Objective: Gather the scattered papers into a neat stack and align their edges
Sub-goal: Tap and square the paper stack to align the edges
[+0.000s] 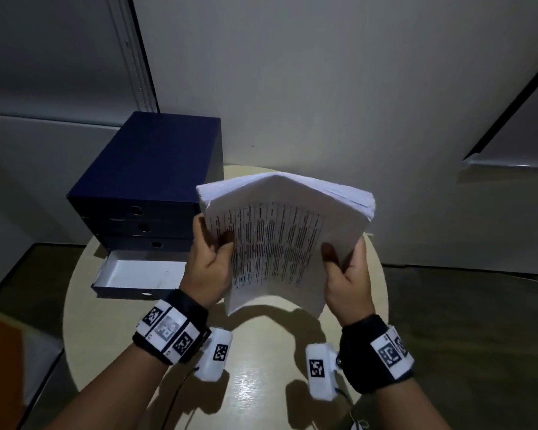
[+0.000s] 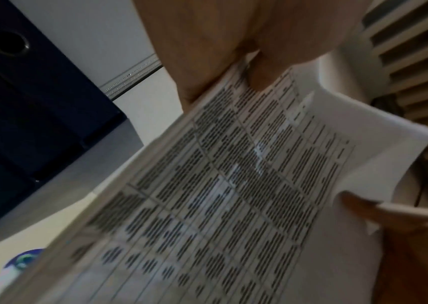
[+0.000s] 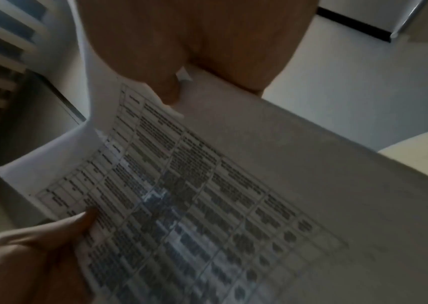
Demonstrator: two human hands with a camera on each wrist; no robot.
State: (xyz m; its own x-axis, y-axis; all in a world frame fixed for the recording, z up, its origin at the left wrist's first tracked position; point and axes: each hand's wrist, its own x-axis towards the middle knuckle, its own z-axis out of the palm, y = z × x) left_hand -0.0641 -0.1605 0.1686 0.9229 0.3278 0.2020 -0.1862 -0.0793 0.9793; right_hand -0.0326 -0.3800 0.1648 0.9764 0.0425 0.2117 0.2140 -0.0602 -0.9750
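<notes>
A thick stack of white papers (image 1: pixel 280 240), its top sheet printed with a table, is held upright and bowed above the round table (image 1: pixel 261 367). My left hand (image 1: pixel 210 259) grips its left edge, thumb on the printed face. My right hand (image 1: pixel 345 271) grips the right edge the same way. The stack's lower edge hangs a little above the tabletop and casts a shadow there. In the left wrist view the printed sheet (image 2: pixel 233 185) fills the frame under my left hand (image 2: pixel 246 61). In the right wrist view the same stack (image 3: pixel 207 195) runs out from my right hand (image 3: pixel 176 67).
A dark blue drawer unit (image 1: pixel 156 181) stands on the table's back left, its bottom drawer (image 1: pixel 137 277) pulled out and showing a white inside. A wall rises close behind the table. Floor lies to the left and right.
</notes>
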